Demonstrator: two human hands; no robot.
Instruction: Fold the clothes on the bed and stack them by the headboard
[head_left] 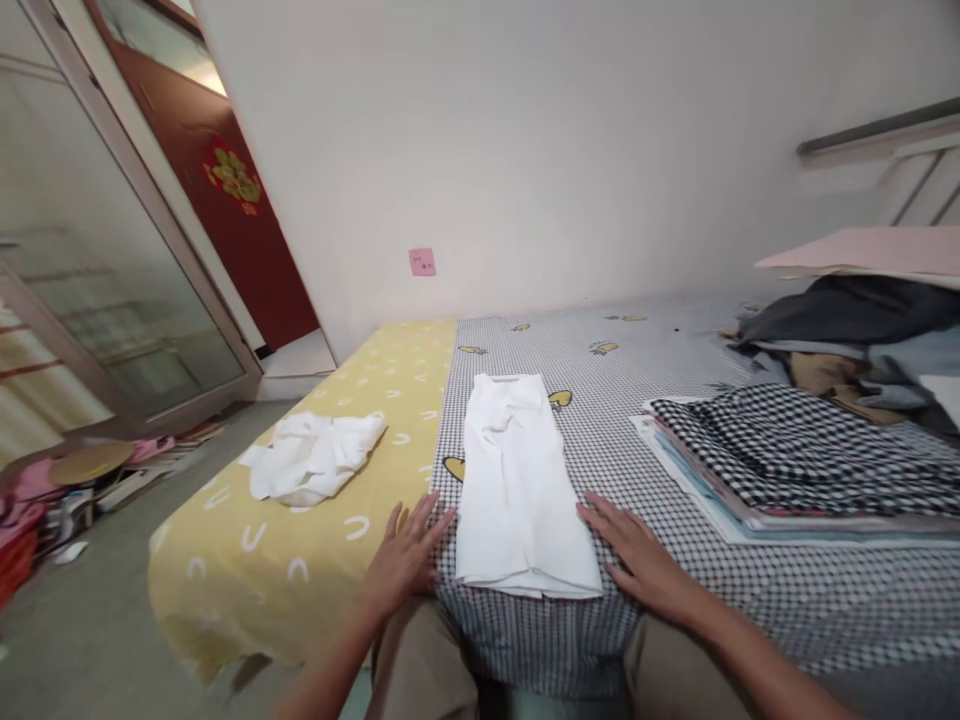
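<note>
A white garment (517, 480), folded into a long narrow strip, lies on the checked bed sheet (660, 350) in front of me. My left hand (405, 555) rests flat with fingers stretched out at the strip's near left edge. My right hand (637, 555) lies flat and open at its near right edge, fingertips touching the cloth. Neither hand holds anything.
A crumpled white cloth (311, 455) lies on the yellow sheet (247, 560) at left. A stack of folded clothes (787, 455) topped by a checked piece sits at right, with a loose pile of dark garments (847, 330) behind. Clutter (82, 480) lines the floor at far left.
</note>
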